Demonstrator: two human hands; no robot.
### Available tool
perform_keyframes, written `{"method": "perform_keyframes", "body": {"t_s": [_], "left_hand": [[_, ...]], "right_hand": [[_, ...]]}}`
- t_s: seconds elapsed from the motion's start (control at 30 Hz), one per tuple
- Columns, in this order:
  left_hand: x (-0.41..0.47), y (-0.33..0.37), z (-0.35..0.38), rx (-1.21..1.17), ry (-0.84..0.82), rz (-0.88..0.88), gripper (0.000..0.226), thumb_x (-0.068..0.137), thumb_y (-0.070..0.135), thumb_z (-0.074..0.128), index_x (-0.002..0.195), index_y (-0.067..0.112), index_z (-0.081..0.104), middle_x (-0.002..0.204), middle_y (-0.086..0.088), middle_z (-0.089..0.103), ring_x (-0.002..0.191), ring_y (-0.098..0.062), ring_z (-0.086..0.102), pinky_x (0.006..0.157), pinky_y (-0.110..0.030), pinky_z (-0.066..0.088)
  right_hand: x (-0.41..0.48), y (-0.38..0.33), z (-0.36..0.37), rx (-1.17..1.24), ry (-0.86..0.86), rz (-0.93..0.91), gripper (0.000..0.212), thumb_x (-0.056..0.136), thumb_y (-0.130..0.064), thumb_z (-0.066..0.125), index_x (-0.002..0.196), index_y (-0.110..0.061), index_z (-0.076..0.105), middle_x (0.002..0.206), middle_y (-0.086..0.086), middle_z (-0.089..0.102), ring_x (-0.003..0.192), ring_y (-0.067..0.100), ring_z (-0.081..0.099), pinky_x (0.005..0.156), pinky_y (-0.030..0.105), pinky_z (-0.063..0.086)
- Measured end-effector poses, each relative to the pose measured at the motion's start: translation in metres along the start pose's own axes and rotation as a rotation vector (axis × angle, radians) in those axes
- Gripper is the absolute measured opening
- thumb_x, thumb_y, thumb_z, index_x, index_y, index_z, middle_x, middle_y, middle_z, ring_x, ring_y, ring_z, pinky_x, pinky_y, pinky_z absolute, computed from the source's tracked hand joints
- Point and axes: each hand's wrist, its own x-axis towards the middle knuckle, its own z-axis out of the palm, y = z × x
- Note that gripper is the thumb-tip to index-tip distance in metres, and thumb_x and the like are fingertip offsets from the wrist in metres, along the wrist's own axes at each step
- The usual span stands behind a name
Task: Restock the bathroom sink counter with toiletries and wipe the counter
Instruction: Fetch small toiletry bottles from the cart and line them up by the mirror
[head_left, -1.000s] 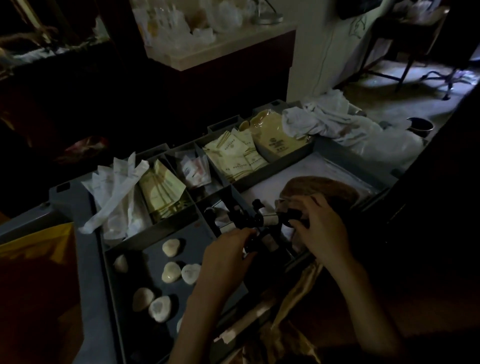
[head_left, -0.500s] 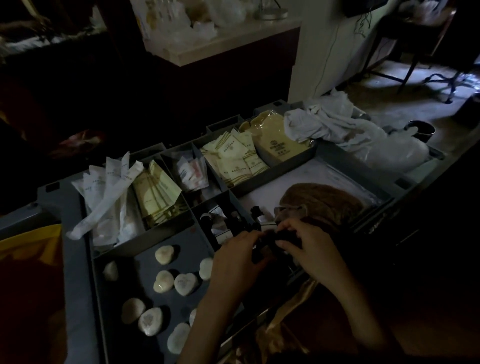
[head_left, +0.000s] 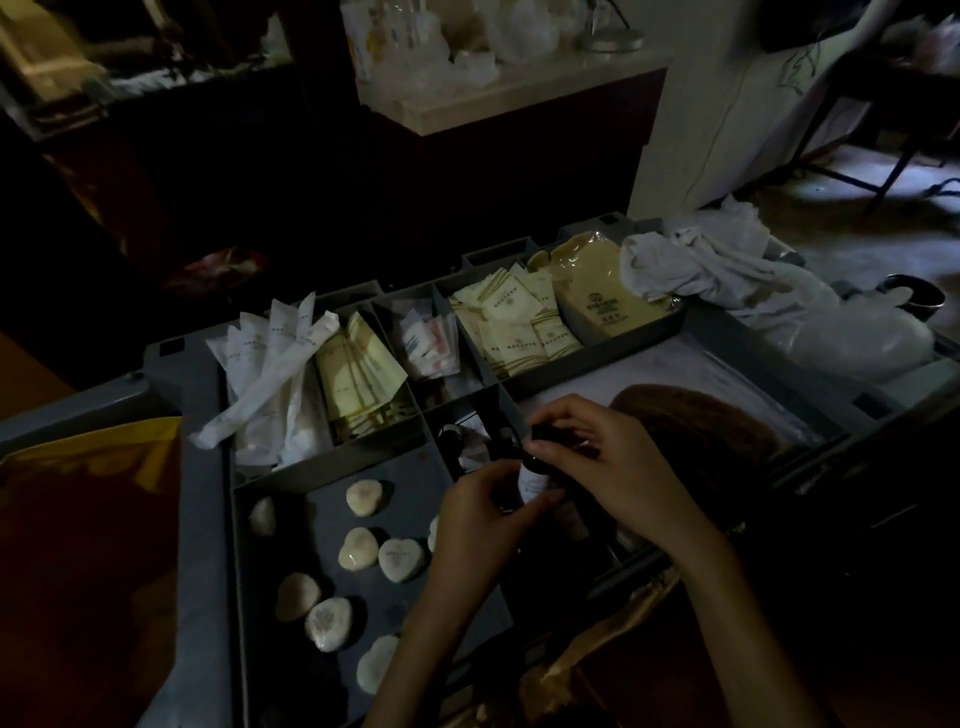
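Just past the wrapped soaps (head_left: 358, 548), the left hand (head_left: 478, 519) grips a small dark bottle (head_left: 535, 480) by its labelled body over the cart tray (head_left: 202, 519), the fingers of the right hand (head_left: 613, 467) pinching its cap (head_left: 536, 434) (dim light). A twist could loosen the cap and spill onto the sachets (head_left: 514, 322) beyond.

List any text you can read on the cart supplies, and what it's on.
Nothing can be read.
Beige pouch: logo and print, too blurred.
Cream sachets: print too small.
Long white wrappers: print too small.
Small bottle: label blurred.
Soaps: stamp unreadable.
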Motion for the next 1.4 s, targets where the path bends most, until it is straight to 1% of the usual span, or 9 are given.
{"method": "perform_keyframes", "body": {"t_s": [0.2,0.4,0.63,0.73,0.8,1.0,1.17,1.27,1.4], "left_hand": [[-0.008,-0.013,-0.016,-0.008,0.115,-0.028,0.032,0.079,0.048,0.069,0.092,0.02,0.069,0.077,0.0,0.07,0.07,-0.015,0.067,0.064,-0.045,0.054],[-0.014,-0.021,-0.033,0.036,0.22,-0.039,0.013,0.083,0.024,0.074,0.094,0.025,0.069,0.081,0.013,0.07,0.076,0.002,0.065,0.062,-0.011,0.047],[-0.014,-0.015,-0.04,0.024,0.265,-0.036,0.013,0.083,0.025,0.072,0.083,0.034,0.062,0.07,0.015,0.066,0.069,0.007,0.062,0.056,-0.007,0.041],[-0.011,-0.018,-0.04,0.016,0.256,-0.031,0.006,0.084,0.031,0.071,0.087,0.029,0.066,0.074,0.009,0.069,0.07,0.001,0.064,0.056,-0.013,0.043],[-0.01,-0.022,-0.039,0.028,0.242,-0.039,0.01,0.084,0.032,0.071,0.088,0.023,0.068,0.075,0.007,0.069,0.07,-0.002,0.064,0.056,-0.018,0.046],[-0.013,-0.028,-0.039,0.046,0.219,-0.079,0.011,0.085,0.026,0.071,0.095,0.024,0.069,0.081,0.01,0.07,0.075,0.001,0.064,0.06,-0.012,0.045],[-0.014,-0.03,-0.041,0.027,0.219,-0.098,0.009,0.085,0.024,0.071,0.093,0.025,0.068,0.079,0.01,0.07,0.075,0.0,0.065,0.062,-0.013,0.047],[-0.014,-0.029,-0.041,-0.009,0.225,-0.098,0.011,0.085,0.023,0.071,0.094,0.027,0.068,0.082,0.01,0.071,0.077,0.0,0.066,0.065,-0.015,0.05],[-0.012,-0.026,-0.04,-0.055,0.228,-0.098,0.016,0.085,0.023,0.071,0.092,0.037,0.065,0.084,0.013,0.072,0.078,0.001,0.068,0.068,-0.018,0.054]], "right_hand": [[0.016,-0.003,0.016,0.069,-0.1,0.016,0.014,0.087,-0.027,0.068,0.101,-0.026,0.069,0.093,-0.012,0.071,0.09,-0.001,0.066,0.078,0.018,0.053],[0.05,0.04,0.002,-0.233,0.125,0.216,0.007,0.093,-0.031,0.059,0.093,-0.028,0.066,0.095,-0.006,0.069,0.084,0.006,0.062,0.067,0.02,0.046],[0.069,0.073,0.007,-0.4,-0.085,0.478,0.032,0.095,-0.026,0.054,0.123,-0.011,0.058,0.127,0.011,0.058,0.114,0.027,0.053,0.085,0.028,0.041],[0.073,0.073,0.01,-0.46,-0.164,0.52,0.028,0.095,-0.032,0.055,0.084,-0.007,0.064,0.086,0.012,0.062,0.082,0.024,0.058,0.069,0.033,0.045],[0.075,0.074,0.01,-0.487,-0.2,0.551,0.044,0.094,-0.035,0.056,0.057,-0.015,0.043,0.06,0.005,0.043,0.056,0.017,0.044,0.05,0.028,0.032],[0.079,0.079,0.009,-0.537,-0.309,0.572,0.045,0.093,-0.036,0.056,0.058,-0.019,0.034,0.06,0.002,0.04,0.057,0.016,0.041,0.055,0.029,0.03],[0.076,0.083,0.004,-0.396,-0.365,0.572,0.041,0.093,-0.022,0.059,0.056,-0.011,0.044,0.064,0.009,0.043,0.064,0.02,0.046,0.057,0.027,0.028],[0.069,0.077,-0.001,-0.17,-0.279,0.541,0.02,0.092,-0.016,0.062,0.086,0.003,0.066,0.085,0.011,0.061,0.083,0.021,0.057,0.074,0.029,0.042],[0.062,0.07,-0.004,-0.004,-0.265,0.532,0.005,0.095,-0.015,0.056,0.094,-0.013,0.061,0.093,0.005,0.062,0.094,0.02,0.057,0.07,0.021,0.044]]}}
